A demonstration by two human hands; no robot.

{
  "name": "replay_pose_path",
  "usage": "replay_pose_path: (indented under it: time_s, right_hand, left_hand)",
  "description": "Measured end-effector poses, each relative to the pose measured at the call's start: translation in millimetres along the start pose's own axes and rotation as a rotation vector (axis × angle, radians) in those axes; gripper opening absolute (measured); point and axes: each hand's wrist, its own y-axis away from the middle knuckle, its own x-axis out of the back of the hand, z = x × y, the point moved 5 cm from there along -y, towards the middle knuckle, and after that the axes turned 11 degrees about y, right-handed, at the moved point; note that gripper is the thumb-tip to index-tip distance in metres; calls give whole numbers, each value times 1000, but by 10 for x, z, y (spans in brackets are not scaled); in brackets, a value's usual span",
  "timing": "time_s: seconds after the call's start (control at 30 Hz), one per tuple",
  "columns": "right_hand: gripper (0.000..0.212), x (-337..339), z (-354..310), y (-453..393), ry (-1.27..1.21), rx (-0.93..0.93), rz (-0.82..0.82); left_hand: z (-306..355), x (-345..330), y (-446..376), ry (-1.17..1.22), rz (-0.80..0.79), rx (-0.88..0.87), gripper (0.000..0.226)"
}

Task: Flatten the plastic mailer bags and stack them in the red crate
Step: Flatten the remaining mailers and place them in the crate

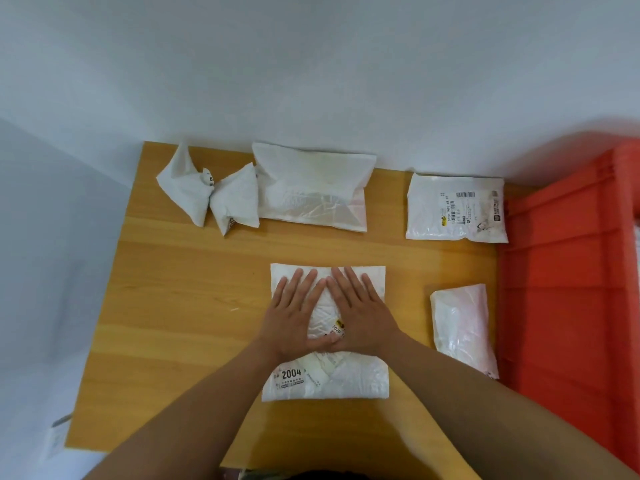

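A white plastic mailer bag (349, 379) with a label reading 2004 lies flat in the middle of the wooden table (187, 306). My left hand (294, 317) and my right hand (360, 313) press down on it side by side, fingers straight and spread, thumbs touching. A crumpled white mailer (207, 195) sits at the far left. A larger mailer (311, 188) lies beside it. A labelled mailer (455, 206) lies at the far right. A pinkish mailer (464, 327) lies by the red crate (568, 289), which stands against the table's right side.
A white wall rises behind the table. Bare wood shows at the table's left and front. Something white with print (57, 438) hangs off the table's front left corner.
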Motion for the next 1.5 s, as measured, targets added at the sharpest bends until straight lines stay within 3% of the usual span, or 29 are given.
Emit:
replay_pose_path:
  time_s: [0.83, 1.5]
  right_hand:
    - [116, -140, 16, -74, -15, -30, 108]
    - [118, -197, 22, -97, 4, -33, 32]
  left_hand:
    - [-158, -222, -67, -83, -15, 20, 84]
    - [-196, -283, -70, -115, -104, 81, 86]
